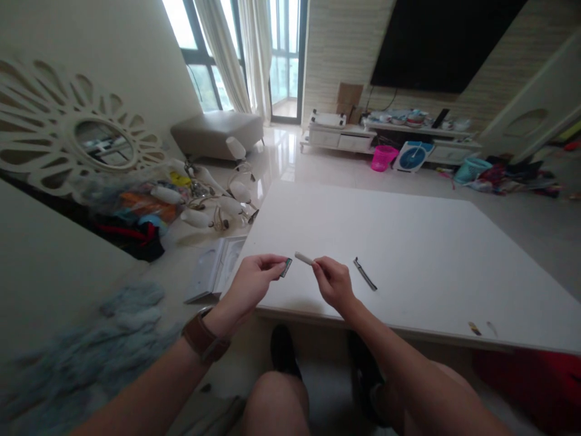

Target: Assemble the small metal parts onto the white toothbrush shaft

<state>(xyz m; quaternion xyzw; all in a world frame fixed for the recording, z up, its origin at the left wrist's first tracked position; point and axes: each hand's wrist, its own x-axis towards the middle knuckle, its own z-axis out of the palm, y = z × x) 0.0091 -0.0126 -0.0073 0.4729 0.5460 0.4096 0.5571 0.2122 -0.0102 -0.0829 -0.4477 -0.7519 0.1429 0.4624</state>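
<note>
My left hand [254, 281] pinches a small dark flat piece [285, 267] between thumb and fingertips, just above the near edge of a white table [408, 242]. My right hand [333, 281] is closed round a short white stick [303, 258], whose tip points toward the dark piece; the two are a little apart. A thin dark strip [365, 274] lies flat on the table, right of my right hand. A brown watch strap [204, 336] circles my left wrist.
An open white box [215, 269] lies on the floor left of the table, with a white chandelier [218, 197] and bagged clutter beyond it. A grey bench, a pink basket [384, 157], a fan and a low TV cabinet stand further back. My knees are under the table's front edge.
</note>
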